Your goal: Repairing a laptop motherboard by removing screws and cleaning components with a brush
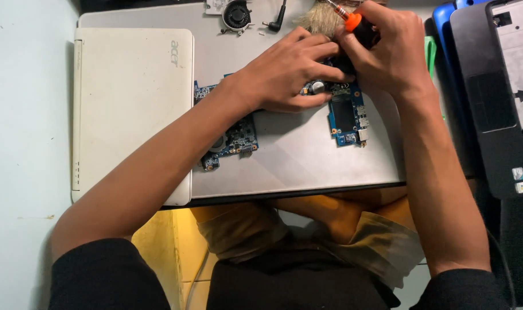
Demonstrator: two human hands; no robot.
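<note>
I note a pale blue-white painted surface [26, 172] filling the left of the scene, smooth, with small scuff marks near its lower part. Along the near centre I see a strip of yellow floor or panel [169, 252], warmly lit, with a thin pale cable [197, 275] running across it. At the far right lies a dark, shadowed area [516, 252]. Lighting is even and soft from above, casting faint shadows. No walls or windows can be made out.

Blue circuit board [346, 112], orange-and-black screwdriver [353, 23], white laptop [132, 109], silver laptop lid [307, 155].
</note>
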